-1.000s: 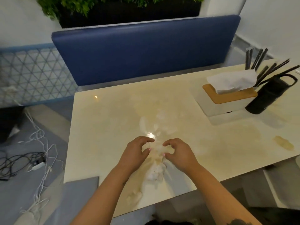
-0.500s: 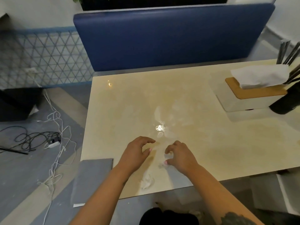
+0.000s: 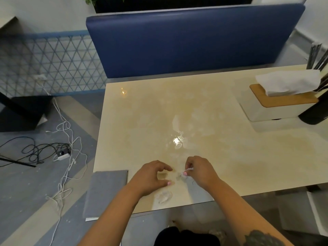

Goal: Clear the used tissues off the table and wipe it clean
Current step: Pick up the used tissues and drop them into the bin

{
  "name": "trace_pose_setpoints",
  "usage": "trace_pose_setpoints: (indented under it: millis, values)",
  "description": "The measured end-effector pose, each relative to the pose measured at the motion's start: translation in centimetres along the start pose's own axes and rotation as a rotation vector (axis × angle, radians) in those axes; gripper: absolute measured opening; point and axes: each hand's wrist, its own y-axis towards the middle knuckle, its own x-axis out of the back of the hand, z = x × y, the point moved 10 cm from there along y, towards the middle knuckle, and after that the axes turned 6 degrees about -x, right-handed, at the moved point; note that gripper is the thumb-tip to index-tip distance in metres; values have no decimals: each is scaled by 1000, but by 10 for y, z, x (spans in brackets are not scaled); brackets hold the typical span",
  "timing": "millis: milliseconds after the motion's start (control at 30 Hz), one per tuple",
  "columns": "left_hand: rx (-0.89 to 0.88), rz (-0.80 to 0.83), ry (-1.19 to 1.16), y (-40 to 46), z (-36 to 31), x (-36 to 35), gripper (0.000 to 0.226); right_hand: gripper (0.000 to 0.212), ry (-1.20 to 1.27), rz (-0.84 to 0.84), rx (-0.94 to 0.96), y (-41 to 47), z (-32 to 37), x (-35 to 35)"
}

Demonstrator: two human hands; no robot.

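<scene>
Tissue scrap (image 3: 185, 172) sits pinched in my right hand (image 3: 201, 172) just above the table (image 3: 230, 148), near its front edge; my left hand (image 3: 152, 176) hovers beside it, fingers curved, holding nothing.

A glossy cream tabletop (image 3: 142, 121) is seen, pretty smeared, with wet-looking streaks and a lamp glare around the middle. Near the front edge a small crumpled tissue scrap (image 3: 164, 197) is left lying on it, and another tiny white tissue bit (image 3: 184, 174) is found just beyond that, right by the hands. Over at the right end, a white tissue box (image 3: 276, 110) with a wooden lid is parked, a fresh sheet sticking out the top, and a black holder (image 3: 315, 114) is set right beside it.
</scene>
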Motion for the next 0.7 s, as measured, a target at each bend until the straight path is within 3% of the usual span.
trace_pose_setpoints:
  millis: [200,333,500,700]
  values:
    - [2,235,127,-13,-3,-24,56,16,82,-61,27,-4,9,12]
    - [-3,324,207,-18,0,-38,55,14,145,-86,41,-7,14,19]
    - [-33,342,223,-13,0,-46,32,20,185,-119,27,-9,8,28]
    - [-57,258,202,8,-15,-38,24,21,250,-173,5,-14,-5,48]
